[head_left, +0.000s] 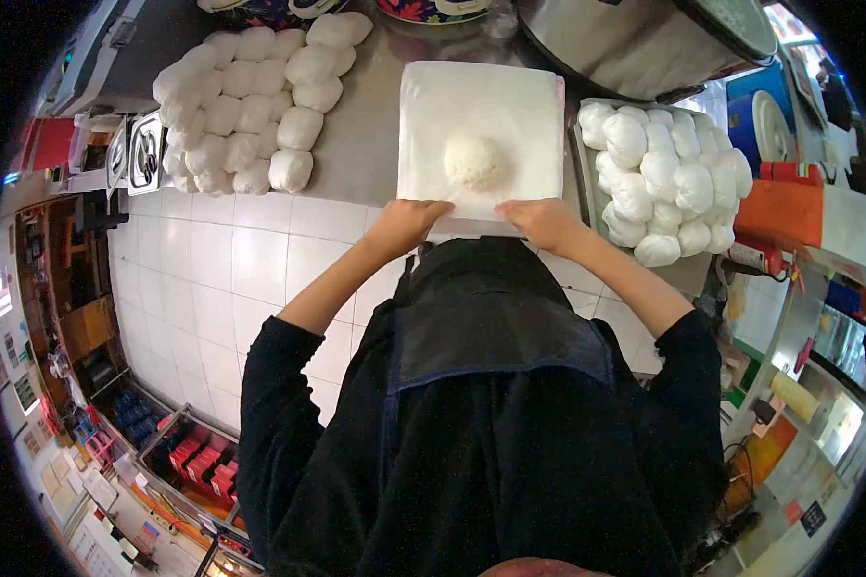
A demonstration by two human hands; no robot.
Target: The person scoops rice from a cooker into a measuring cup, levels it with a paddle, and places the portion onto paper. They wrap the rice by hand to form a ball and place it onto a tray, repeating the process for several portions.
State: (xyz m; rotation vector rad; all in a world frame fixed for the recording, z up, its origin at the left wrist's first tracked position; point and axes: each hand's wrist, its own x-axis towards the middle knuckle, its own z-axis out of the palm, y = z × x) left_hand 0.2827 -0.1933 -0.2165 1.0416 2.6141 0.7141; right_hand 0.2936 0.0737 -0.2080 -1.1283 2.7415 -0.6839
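A mound of pale, rice-like grains (473,162) lies on the near half of a square white sheet (481,96), which tops a flat stack on the counter. My left hand (409,226) is closed on the sheet's near edge, left of the mound. On the other side, my right hand (546,226) pinches the same edge, fingers pointing inward. A short gap separates the two hands, both just below the mound. White round bundles (226,111) are piled to the left, and more white bundles (664,178) fill a tray on the right.
Behind the right-hand bundles stands a large metal pot (606,43). The steel counter (356,144) ends close to my body, above a white tiled floor (212,279). Floral-patterned containers (433,10) sit at the back. A fire extinguisher (755,258) is at far right.
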